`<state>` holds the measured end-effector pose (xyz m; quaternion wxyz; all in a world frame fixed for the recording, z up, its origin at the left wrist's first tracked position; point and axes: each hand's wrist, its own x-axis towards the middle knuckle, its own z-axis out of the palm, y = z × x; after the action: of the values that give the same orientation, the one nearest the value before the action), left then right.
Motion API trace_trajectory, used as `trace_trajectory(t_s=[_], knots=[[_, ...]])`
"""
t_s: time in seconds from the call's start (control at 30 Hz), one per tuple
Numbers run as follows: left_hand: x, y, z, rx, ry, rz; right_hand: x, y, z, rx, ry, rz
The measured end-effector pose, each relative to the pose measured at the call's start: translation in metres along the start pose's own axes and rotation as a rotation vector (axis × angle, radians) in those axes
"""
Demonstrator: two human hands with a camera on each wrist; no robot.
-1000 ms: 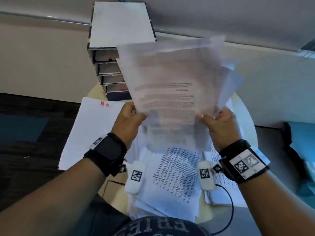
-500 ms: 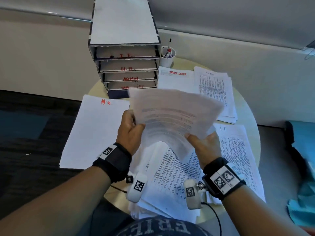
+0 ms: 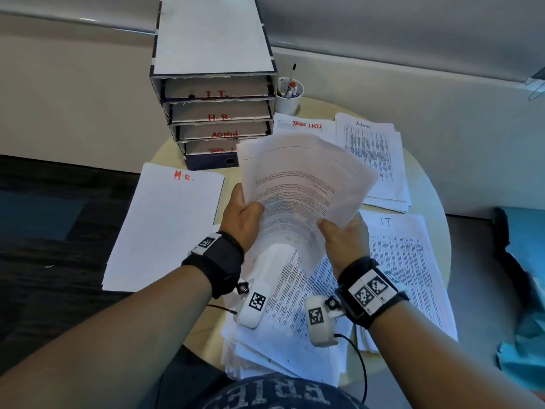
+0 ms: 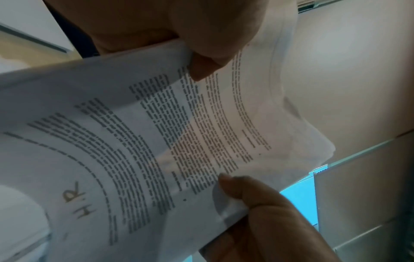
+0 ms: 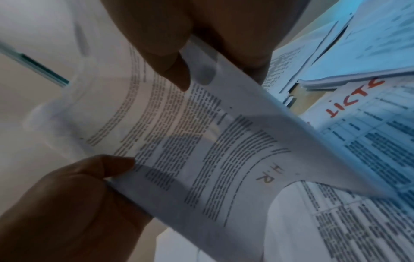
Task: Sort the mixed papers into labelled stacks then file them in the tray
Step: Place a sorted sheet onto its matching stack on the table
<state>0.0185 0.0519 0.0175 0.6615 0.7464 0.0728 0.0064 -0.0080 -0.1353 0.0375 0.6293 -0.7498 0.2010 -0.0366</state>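
I hold a curved bundle of printed sheets point(image 3: 303, 184) over the round table, in front of the tray. My left hand point(image 3: 244, 216) grips its left edge and my right hand point(image 3: 342, 231) pinches its lower right edge. The left wrist view shows the left hand's thumb point(image 4: 201, 67) on the bundle point(image 4: 179, 133), whose underside bears a handwritten "H.R". The right wrist view shows my right hand point(image 5: 179, 70) pinching the bundle point(image 5: 190, 141). The tiered tray point(image 3: 212, 113) has slots marked I.T., H.R., ADMIN and a fourth half hidden. Labelled stacks lie around: H.R. point(image 3: 165, 225), Task Lists point(image 3: 306, 125), Admin point(image 3: 371, 160), IT point(image 3: 407, 261).
A mixed pile of printed sheets point(image 3: 289, 329) lies at the table's near edge under my wrists. A white cup with pens point(image 3: 290, 97) stands right of the tray. The table rim point(image 3: 424, 184) curves round on the right. Dark floor lies left, a teal object point(image 3: 525, 261) right.
The bundle has come down from in front of the tray's top to just above the table, and both hands have lowered and drawn closer together, still holding it.
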Motion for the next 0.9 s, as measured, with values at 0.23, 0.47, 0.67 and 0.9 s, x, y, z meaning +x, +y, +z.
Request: trace_trajectory(t_s=[0.23,0.47,0.67,0.9], knots=[[0.017,0.051,-0.070,0.261,0.177,0.187,0.010,-0.049,-0.017,-0.571,-0.222,-0.386],[-0.021,0.079,-0.128,0.761,-0.188,0.458,0.006,-0.104,0.012,-0.801,-0.500,-0.845],[-0.055,0.028,-0.173,0.159,0.104,-0.094,-0.002,-0.107,0.047,-0.706,-0.300,-0.909],[-0.088,-0.086,-0.227,-0.296,0.517,-0.679,0.004,-0.008,0.032,-0.809,-0.319,-0.379]])
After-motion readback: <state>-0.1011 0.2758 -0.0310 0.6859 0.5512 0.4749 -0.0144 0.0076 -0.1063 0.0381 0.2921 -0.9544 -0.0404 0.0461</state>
